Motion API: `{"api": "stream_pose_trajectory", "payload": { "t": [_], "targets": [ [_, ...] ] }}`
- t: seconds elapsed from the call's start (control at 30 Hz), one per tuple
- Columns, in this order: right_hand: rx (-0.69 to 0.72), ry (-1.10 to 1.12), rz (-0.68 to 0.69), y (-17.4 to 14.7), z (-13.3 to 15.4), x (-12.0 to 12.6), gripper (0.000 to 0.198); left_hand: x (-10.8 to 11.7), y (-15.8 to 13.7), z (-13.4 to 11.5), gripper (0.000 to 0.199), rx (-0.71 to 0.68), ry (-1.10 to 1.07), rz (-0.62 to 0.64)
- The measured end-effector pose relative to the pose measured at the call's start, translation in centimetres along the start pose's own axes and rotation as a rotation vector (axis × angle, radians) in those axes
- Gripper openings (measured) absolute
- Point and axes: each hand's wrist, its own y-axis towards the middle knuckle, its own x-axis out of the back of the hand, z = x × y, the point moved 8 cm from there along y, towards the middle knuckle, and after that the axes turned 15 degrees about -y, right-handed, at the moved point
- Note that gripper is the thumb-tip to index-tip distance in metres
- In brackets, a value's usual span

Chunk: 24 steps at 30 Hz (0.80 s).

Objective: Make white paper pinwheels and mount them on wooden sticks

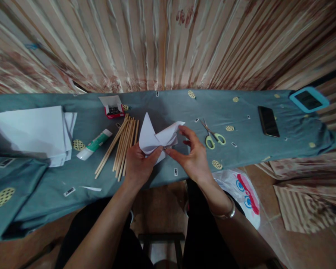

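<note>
A white paper pinwheel (pixel 150 136), its corners curled inward, is held above the near part of the table. My left hand (pixel 138 164) grips its left and lower side, thumb pressed near the middle. From the right, my right hand (pixel 194 157) closes on it, the thumb at the centre and the index finger by a raised corner. A tiny dark spot (pixel 164 148) shows between the two thumb tips, too small to name. Several wooden sticks (pixel 117 145) lie just left of my left hand. Green-handled scissors (pixel 212 137) rest open to the right of my right hand.
A small red box (pixel 114 115) with dark bits inside stands behind the sticks. Leftward lie a glue tube (pixel 94 145), a stack of white paper (pixel 28 130) and a paper scrap (pixel 92 188). A phone (pixel 268 121) and a blue-framed device (pixel 309 99) are far right.
</note>
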Motion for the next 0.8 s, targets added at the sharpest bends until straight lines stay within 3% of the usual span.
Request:
{"api": "stream_pose_trajectory", "payload": {
  "t": [0.23, 0.4, 0.57, 0.8],
  "targets": [
    [-0.016, 0.273, 0.085, 0.2, -0.9, -1.4, 0.089, -0.2, 0.0, 0.0, 0.021, 0.014, -0.035, 0.019],
    [-0.02, 0.343, 0.089, 0.1, -1.1, -1.7, 0.101, -0.2, -0.1, 0.3, 0.019, 0.033, -0.102, 0.021],
    [-0.039, 0.297, 0.079, 0.0, -1.4, -1.7, 0.104, -0.1, -0.1, 0.4, 0.016, 0.023, -0.098, 0.017],
    [-0.067, 0.4, 0.085, 0.1, -1.3, -2.0, 0.107, -0.1, -0.2, 0.5, 0.017, 0.066, -0.13, 0.013]
  ]
}}
